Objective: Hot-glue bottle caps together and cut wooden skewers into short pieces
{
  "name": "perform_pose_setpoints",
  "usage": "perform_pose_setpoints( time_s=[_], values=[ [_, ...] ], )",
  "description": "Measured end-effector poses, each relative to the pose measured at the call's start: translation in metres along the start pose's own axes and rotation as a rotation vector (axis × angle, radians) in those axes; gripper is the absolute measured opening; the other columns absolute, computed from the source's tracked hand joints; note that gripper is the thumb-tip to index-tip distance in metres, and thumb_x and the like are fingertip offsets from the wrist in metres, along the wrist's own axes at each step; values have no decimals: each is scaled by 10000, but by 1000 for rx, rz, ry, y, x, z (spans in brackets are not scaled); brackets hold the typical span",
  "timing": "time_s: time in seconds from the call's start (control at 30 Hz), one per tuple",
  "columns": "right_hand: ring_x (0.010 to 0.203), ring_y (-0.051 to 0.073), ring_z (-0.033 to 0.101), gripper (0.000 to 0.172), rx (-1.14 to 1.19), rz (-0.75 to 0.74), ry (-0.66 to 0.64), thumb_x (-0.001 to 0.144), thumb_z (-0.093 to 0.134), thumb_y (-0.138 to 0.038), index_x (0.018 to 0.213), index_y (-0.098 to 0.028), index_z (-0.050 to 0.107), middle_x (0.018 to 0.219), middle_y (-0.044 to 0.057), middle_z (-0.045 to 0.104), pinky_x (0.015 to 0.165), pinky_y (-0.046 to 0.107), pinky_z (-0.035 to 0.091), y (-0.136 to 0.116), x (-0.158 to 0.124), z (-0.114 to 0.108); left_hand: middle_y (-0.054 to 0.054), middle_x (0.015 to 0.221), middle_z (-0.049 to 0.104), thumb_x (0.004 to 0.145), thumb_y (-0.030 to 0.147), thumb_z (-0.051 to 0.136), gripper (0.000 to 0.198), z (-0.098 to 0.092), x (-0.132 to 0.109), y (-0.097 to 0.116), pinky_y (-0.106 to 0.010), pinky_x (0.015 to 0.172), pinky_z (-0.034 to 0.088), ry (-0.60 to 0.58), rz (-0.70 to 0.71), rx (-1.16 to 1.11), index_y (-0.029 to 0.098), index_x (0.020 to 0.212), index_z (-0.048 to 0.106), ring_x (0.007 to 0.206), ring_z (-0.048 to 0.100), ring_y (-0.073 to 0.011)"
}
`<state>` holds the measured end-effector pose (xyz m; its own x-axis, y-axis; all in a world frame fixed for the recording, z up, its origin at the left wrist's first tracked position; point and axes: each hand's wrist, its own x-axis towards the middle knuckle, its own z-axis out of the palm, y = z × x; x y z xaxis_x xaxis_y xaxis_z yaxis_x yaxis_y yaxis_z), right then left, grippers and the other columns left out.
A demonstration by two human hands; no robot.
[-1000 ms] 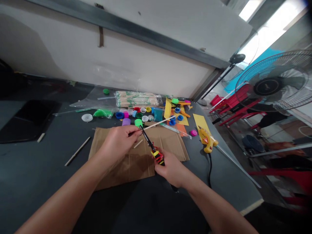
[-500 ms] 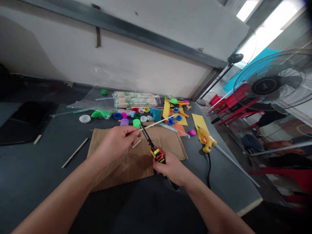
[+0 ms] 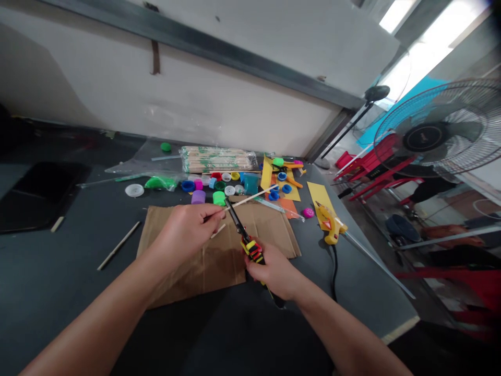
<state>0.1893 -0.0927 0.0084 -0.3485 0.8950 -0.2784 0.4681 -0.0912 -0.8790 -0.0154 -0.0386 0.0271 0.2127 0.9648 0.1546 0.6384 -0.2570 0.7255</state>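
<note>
Here, a wooden stick (image 3: 250, 198) is shown held above a flattened brown paper sheet (image 3: 211, 271) on a dark table (image 3: 62, 282). The left hand (image 3: 188, 232) is closed narrowly around one end of the stick, which is pinched between thumb and fingers and extends up and to the right. The right hand (image 3: 274, 271) is wrapped firmly around the yellow, red and black grip of a black-bladed cutter (image 3: 253, 249). The cutter's tip is placed at or just beside the stick, near the left fingers; whether the stick is being bitten cannot be told.

A short stick piece (image 3: 218, 231) is seen on the paper sheet, and a longer loose stick (image 3: 118, 245) is seen on the table to the left; these appear to be cut or set-aside pieces. Most of the wooden sticks are judged to be unused, since a wrapped stick bundle (image 3: 218, 159) is lying beyond the sheet. Plastic bottle caps (image 3: 198, 197) are scattered loose near the bundle, and a yellow hot glue gun (image 3: 331, 224) is lying to the right, held by neither hand. Whether any parts have been joined cannot be told.
</note>
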Motion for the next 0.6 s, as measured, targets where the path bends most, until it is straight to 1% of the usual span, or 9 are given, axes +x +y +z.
perform_pose_setpoints(
  time_s=[0.17,0.3,0.4,0.5,0.6],
  values=[
    [604,108,456,186,-23,-8,-17,684,488,-99,840,-200,502,706,-29,532,580,222,371,-4,1,-1,25,509,534,857,324,465,312,2,1,-3,-254,493,284,-19,-14,-11,198,623,629,482,439,-114],
    [627,116,468,186,-46,-14,-14,678,495,-104,837,-201,504,713,-25,545,595,231,370,-5,3,-2,28,497,521,854,320,464,314,2,1,-1,-251,483,275,-26,-42,-15,192,608,610,472,433,-110],
    [633,116,476,175,-23,-15,-16,685,496,-112,837,-199,505,726,-22,546,598,234,373,-2,4,-2,36,472,500,857,303,461,330,-1,1,3,-247,482,265,-40,-48,2,188,568,571,462,420,-104],
    [620,110,481,186,18,11,-29,685,488,-116,848,-201,510,729,-32,531,582,232,370,1,4,-1,48,447,485,854,301,475,330,-3,0,6,-247,478,256,-28,-50,29,189,558,570,440,394,-95],
    [626,112,494,214,78,35,-39,692,489,-124,888,-205,519,721,-39,516,570,231,368,4,2,-1,49,469,529,855,315,476,321,-3,0,6,-244,477,262,-25,-52,40,193,588,604,443,413,-95]
  ],
)
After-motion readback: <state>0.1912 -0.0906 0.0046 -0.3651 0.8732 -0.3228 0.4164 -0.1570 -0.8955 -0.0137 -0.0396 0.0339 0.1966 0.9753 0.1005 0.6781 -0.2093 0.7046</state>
